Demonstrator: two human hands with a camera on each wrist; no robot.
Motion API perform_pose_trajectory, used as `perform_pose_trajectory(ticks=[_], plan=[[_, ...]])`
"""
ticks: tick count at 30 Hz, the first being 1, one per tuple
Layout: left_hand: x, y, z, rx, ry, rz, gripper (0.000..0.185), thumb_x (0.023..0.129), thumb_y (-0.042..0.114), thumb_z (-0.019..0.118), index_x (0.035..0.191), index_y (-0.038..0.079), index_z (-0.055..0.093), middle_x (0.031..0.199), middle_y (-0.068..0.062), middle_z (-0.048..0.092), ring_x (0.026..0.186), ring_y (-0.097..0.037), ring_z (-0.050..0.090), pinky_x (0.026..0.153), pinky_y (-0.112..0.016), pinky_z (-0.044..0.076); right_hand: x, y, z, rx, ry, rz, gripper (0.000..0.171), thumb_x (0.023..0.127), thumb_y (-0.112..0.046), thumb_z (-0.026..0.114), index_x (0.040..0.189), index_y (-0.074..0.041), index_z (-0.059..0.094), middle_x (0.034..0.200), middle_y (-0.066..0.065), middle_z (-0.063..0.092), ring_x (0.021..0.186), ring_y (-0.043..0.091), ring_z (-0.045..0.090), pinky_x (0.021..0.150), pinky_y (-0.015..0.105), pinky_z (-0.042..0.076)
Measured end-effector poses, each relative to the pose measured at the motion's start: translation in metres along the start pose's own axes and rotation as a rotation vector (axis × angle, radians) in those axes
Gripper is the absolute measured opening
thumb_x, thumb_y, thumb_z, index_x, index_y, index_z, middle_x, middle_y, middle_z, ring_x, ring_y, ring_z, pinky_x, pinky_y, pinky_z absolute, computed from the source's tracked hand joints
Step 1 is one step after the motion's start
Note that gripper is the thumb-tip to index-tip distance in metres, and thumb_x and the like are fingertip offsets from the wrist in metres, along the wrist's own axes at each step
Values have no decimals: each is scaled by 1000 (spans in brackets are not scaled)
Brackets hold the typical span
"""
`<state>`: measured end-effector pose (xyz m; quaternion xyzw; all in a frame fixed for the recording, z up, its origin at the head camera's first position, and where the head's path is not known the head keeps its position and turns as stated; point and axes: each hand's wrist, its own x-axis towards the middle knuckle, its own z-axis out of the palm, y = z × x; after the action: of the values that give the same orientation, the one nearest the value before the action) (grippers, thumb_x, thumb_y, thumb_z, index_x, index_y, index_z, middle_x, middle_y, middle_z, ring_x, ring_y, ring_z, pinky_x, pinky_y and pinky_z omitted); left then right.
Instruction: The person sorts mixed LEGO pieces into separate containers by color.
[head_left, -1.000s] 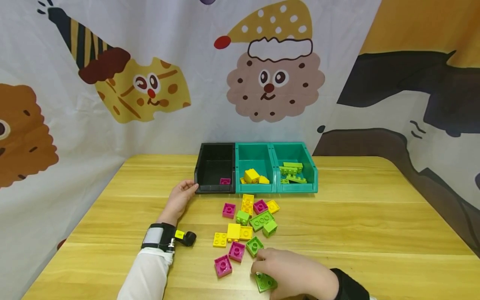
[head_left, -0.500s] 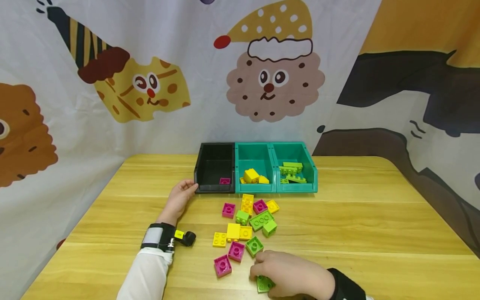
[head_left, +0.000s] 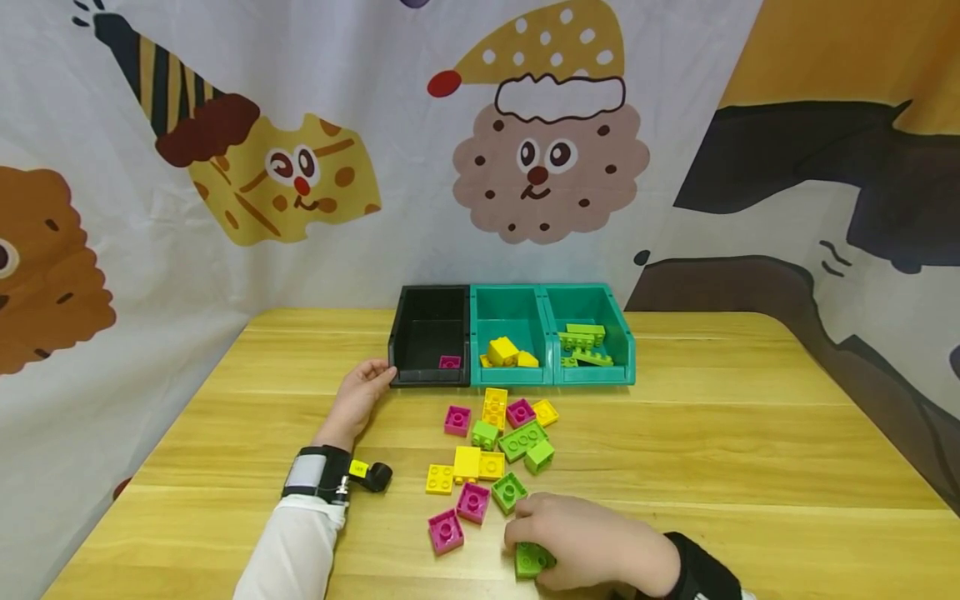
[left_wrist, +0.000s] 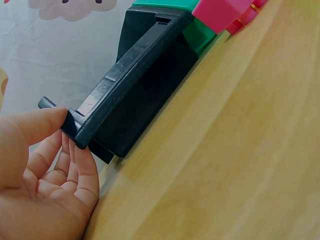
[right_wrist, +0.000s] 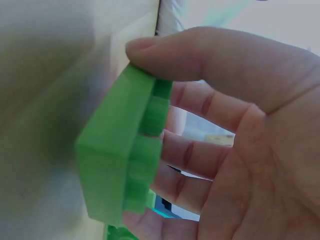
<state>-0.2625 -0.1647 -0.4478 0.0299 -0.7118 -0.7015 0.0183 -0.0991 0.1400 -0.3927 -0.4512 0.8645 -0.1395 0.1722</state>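
My left hand [head_left: 356, 405] pinches the front left corner of the black bin [left_wrist: 135, 65], thumb on top and fingers beneath in the left wrist view. One magenta brick [head_left: 450, 362] lies inside that bin. Low in the head view, my right hand [head_left: 588, 540] grips a green building brick [right_wrist: 115, 145] between thumb and fingers, its studs turned toward the palm in the right wrist view. Just beyond this hand lies another green brick [head_left: 509, 492]. To its left are two magenta bricks, one [head_left: 473, 502] farther and one [head_left: 446, 532] nearer me.
Two teal bins adjoin the black one: the middle bin [head_left: 512, 377] holds yellow bricks, the right bin [head_left: 594, 377] green ones. Several loose yellow, magenta and green bricks, among them a yellow brick [head_left: 467, 463], lie on the wooden table [head_left: 735, 433]. A printed cloth [head_left: 420, 250] hangs behind.
The right hand shifts slightly left, then back right, and the green brick in it turns a little. The left hand and the bins stay where they were.
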Motion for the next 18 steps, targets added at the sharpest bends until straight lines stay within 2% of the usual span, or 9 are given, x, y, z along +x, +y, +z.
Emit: perform_pose_trajectory(ticks=[6,13,18], plan=[[0,0,1,-17,-2,8,12,93,7,57,102,2,52,76,11,50,71,-3,46,67,-17,40,-9,4,-14,13,63,58,31,76,-17,76,104,-21,64,97,-12,53,82,-3,46,73,19,47],[0,0,1,-27,2,5,11,93,5,57,102,2,52,74,10,49,70,-3,46,66,-17,40,-18,21,-35,-7,234,32,31,76,-13,75,104,-13,63,100,-4,57,90,6,54,80,26,51],[1,-1,1,-16,-1,7,12,93,7,58,103,1,52,74,11,49,70,-3,46,66,-17,40,-22,35,-51,-16,304,50,30,77,-10,75,105,-11,62,103,-1,58,91,12,55,79,30,52]])
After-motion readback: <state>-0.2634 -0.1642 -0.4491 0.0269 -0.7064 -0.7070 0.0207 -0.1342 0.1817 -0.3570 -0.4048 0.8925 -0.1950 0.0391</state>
